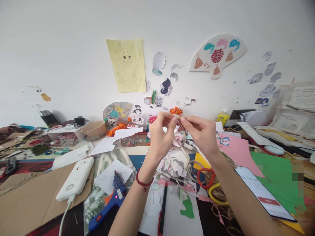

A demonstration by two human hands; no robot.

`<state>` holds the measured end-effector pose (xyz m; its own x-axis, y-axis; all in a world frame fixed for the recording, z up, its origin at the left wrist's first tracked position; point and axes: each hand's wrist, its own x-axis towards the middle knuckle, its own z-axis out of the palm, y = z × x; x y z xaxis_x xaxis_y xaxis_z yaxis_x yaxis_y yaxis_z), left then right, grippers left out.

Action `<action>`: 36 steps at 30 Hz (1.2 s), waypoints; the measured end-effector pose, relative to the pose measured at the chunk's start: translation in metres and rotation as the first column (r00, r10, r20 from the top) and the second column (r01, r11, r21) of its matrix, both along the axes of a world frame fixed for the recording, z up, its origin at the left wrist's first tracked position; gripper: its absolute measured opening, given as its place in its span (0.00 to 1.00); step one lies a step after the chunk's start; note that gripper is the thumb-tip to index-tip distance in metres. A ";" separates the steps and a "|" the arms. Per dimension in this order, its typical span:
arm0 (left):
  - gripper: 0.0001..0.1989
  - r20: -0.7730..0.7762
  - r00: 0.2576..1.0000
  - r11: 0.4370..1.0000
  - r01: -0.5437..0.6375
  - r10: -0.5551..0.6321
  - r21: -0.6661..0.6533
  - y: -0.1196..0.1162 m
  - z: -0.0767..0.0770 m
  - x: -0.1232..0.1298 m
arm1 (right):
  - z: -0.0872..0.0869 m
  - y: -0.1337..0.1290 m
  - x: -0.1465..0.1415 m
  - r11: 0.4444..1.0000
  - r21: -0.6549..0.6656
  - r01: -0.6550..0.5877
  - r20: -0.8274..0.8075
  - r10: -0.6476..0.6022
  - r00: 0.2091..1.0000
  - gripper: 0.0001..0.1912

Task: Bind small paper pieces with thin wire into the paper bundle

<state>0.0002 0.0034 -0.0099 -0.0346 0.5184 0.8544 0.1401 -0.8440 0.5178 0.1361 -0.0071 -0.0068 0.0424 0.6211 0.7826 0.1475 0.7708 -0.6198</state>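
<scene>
My left hand (163, 131) and my right hand (199, 132) are raised close together above the middle of the cluttered desk. Each one has its thumb and forefinger pinched, and the fingertips nearly meet. Between them is a small pale piece (177, 116), too small to make out clearly. An orange flower (176, 110) shows just behind the fingertips, and a pink flower (152, 119) is left of my left hand. Below the hands lie many paper scraps (176, 162) on white paper, with a black and red pen (162, 206).
A blue glue gun (110, 205) and a white power bank (75, 178) lie at the left. On the right are scissors with red and yellow handles (206, 179), a phone (264, 193) and green paper (273, 177). A bowl (94, 129) stands at the back left.
</scene>
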 end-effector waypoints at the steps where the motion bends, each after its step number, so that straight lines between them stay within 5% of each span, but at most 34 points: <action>1: 0.05 0.013 1.000 1.000 0.008 -0.008 -0.014 -0.001 0.000 0.001 | 0.000 0.000 0.000 1.000 0.002 0.002 0.000 -0.002 1.000 0.08; 24: 0.09 0.108 0.994 0.988 0.003 0.014 -0.155 -0.003 -0.009 0.016 | -0.003 0.002 -0.002 0.997 -0.061 -0.044 -0.146 0.034 0.989 0.07; 36: 0.05 0.037 0.983 0.983 -0.182 0.181 0.011 -0.002 -0.010 0.015 | -0.004 0.010 0.001 0.979 -0.149 -0.137 -0.227 0.101 0.969 0.10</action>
<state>0.0151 0.0013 -0.0195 -0.1582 0.4886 0.8580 0.2732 -0.8134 0.5135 0.1374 0.0030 -0.0105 0.1178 0.7498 0.6511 -0.0914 0.6610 -0.7448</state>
